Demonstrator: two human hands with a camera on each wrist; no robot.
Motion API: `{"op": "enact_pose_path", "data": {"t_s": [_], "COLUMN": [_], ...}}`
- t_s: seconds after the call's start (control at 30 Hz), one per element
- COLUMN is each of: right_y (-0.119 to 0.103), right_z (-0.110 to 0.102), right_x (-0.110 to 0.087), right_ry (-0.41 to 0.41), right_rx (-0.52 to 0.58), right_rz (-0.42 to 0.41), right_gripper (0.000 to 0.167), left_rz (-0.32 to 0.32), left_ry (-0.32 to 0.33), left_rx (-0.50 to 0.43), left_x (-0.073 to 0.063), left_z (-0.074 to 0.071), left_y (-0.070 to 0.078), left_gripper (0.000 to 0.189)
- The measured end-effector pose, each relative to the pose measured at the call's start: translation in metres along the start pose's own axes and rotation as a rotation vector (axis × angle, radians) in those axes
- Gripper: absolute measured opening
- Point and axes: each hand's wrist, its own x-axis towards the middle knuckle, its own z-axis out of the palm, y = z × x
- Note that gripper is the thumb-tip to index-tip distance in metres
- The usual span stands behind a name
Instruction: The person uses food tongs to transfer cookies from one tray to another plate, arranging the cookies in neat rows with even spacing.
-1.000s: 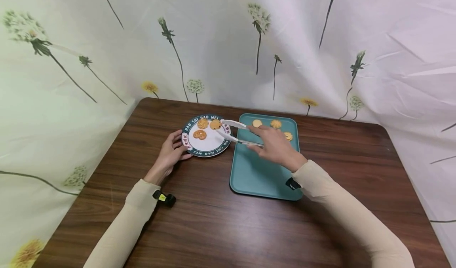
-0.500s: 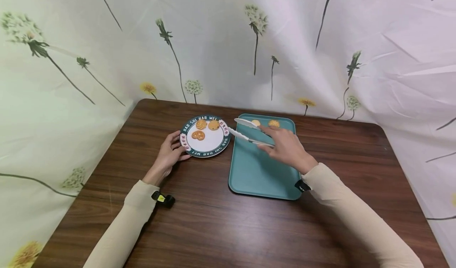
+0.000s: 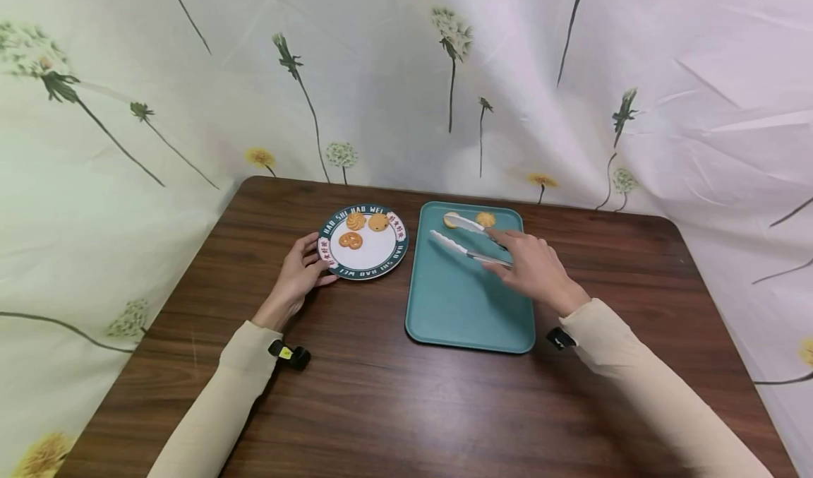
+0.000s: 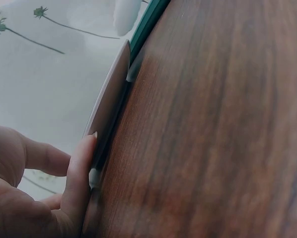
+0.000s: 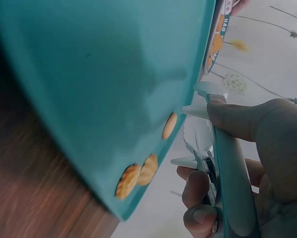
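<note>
My left hand point(image 3: 297, 273) holds the left rim of a round white plate point(image 3: 371, 258) with a dark green lettered border. A pretzel-shaped cookie point(image 3: 351, 240), a swirled cookie point(image 3: 356, 221) and a round cookie point(image 3: 378, 222) lie on it. My right hand point(image 3: 536, 265) grips a pair of tongs point(image 3: 451, 244) over the teal tray point(image 3: 464, 308). The tongs' white tips are spread, with nothing between them. At the tray's far end are a plain round cookie point(image 5: 169, 126), a ridged cookie point(image 3: 485, 219) and another ridged cookie point(image 5: 127, 181), which my hand hides in the head view.
Plate and tray stand side by side on a dark wooden table point(image 3: 381, 407), a narrow gap between them. A white curtain point(image 3: 394, 75) printed with dandelions hangs right behind the table's back edge.
My right hand has carried the spread tongs rightward from the round cookie on the plate to above the tray. My left hand has stayed at the plate's rim.
</note>
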Motion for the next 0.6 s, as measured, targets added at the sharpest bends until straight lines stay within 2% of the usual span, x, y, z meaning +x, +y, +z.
{"op": "enact_pose_path", "data": {"t_s": [0.23, 0.6], "right_y": [0.013, 0.029], "right_z": [-0.003, -0.006], "right_x": [-0.011, -0.022], "right_ry": [-0.024, -0.005], "right_rx": [-0.001, -0.036], "right_rz": [0.032, 0.049], "right_gripper": [0.066, 0.065], "left_rz": [0.000, 0.008], "left_ry": [0.004, -0.002], "left_rx": [0.017, 0.020], "left_x": [-0.002, -0.001], "left_z": [0.001, 0.000], "left_y": [0.001, 0.000], "left_gripper": [0.072, 0.073]}}
